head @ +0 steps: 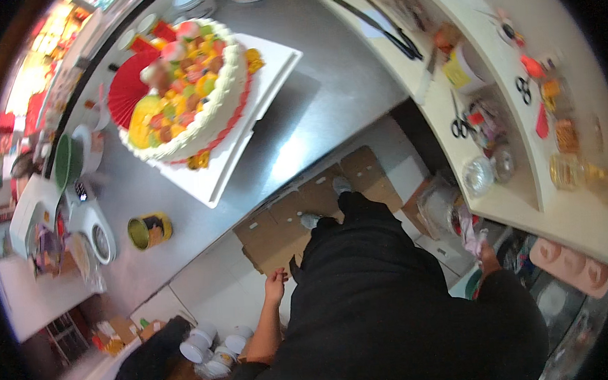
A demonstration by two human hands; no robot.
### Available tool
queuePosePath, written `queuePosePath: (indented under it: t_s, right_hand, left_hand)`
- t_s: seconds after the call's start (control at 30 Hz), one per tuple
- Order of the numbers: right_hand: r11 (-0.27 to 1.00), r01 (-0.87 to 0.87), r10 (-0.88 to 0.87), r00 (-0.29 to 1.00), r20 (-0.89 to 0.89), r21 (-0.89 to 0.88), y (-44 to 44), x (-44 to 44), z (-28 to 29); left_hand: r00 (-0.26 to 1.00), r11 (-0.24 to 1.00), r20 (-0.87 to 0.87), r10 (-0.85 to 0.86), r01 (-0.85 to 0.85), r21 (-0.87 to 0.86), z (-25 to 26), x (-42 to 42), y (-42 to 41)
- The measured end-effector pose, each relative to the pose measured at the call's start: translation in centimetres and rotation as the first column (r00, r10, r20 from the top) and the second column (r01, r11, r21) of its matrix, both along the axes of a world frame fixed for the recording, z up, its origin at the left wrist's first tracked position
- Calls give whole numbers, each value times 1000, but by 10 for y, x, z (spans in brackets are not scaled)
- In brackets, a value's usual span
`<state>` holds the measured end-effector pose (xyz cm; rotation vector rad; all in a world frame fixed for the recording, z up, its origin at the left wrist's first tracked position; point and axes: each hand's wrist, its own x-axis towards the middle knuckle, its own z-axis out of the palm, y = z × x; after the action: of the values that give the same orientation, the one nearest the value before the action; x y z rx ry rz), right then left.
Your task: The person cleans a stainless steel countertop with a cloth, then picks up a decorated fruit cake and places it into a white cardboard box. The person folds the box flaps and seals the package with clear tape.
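My left hand [276, 283] hangs beside my body over the tiled floor, fingers loosely curled, with nothing seen in it. My right hand [488, 258], out at my other side, grips a pale pink cloth [472, 235] that dangles near a bin-like container below the shelf. Away from both hands, a round cream cake [227, 109] topped with cut fruit and a red paper fan [129, 91] stands on a white square board [272, 83] on the metal worktop. An empty-looking yellow tin [150, 230] is near the worktop's front edge.
Left on the metal worktop [329, 85] are a kitchen scale [99, 237] and a green bowl [67, 161]. Cream shelving [512, 220] at right holds long knives [378, 28], scissors [460, 120] and jars. A pink silicone mould [571, 266] lies beyond my right hand. Flattened cardboard [280, 227] covers the floor underfoot.
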<state>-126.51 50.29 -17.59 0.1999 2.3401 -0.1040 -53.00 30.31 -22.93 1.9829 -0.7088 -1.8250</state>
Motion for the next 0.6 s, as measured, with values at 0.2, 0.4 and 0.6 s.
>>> queuePosePath:
  t_s: [0.2,0.4,0.6]
  right_hand:
    - [987,-34,27,999,-47,-158,-21,25,-9]
    - [582,-676,589,734,-339,-452,-184,127,14]
    - [91,-829,676,458,-578,-552,-350,248,96]
  left_hand:
    - [999,998,48,18,-15,-68,28,-29,-34]
    - [998,992,56,37,-30,-121,6,-31,-10]
    - [979,921,145,144,-79,-382,29,-28,-25]
